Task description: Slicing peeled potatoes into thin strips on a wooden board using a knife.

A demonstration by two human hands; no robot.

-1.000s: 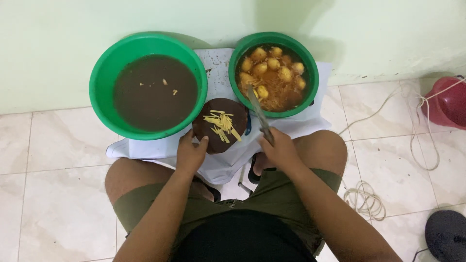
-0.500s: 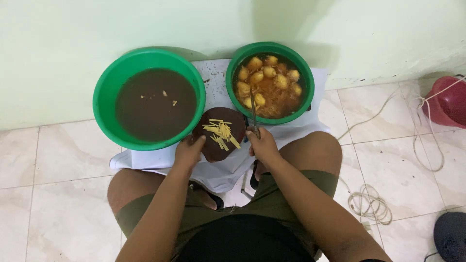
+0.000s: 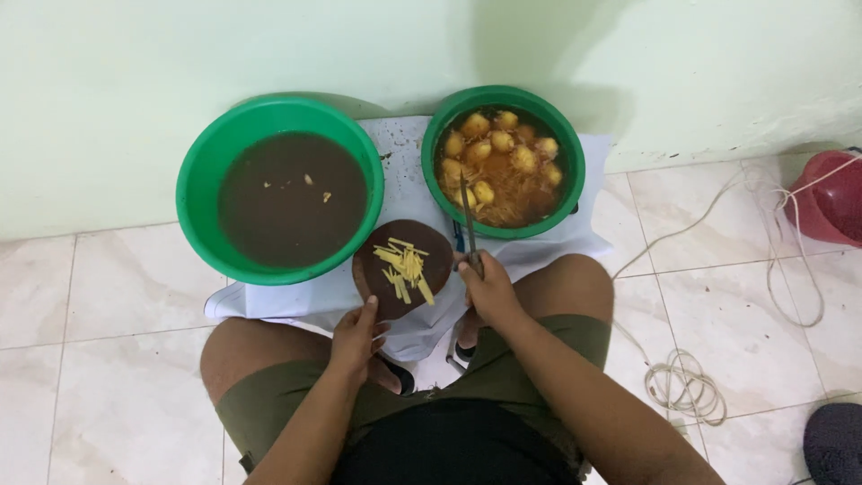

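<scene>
A small round dark cutting board point(image 3: 377, 287) lies in front of my knees with a pile of thin yellow potato strips point(image 3: 406, 268) on it. My left hand point(image 3: 359, 332) rests on the board's near edge. My right hand point(image 3: 489, 289) grips a knife point(image 3: 467, 220) whose blade points away over the right green bowl point(image 3: 575, 153). That bowl holds peeled yellow potatoes point(image 3: 501, 148) and cut strips in cloudy water. The left green bowl point(image 3: 202, 180) holds dark brown water with a few floating bits.
Both bowls stand on a white cloth point(image 3: 404, 148) against a pale green wall. A coiled white cord point(image 3: 687, 386) trails over the tiled floor at right toward a red object point(image 3: 831, 198). A dark shoe point(image 3: 835, 445) sits at the bottom right corner.
My right hand has drawn the knife nearer and lifted its blade off the board, so it now points over the right bowl. My left hand slid to the board's near edge.
</scene>
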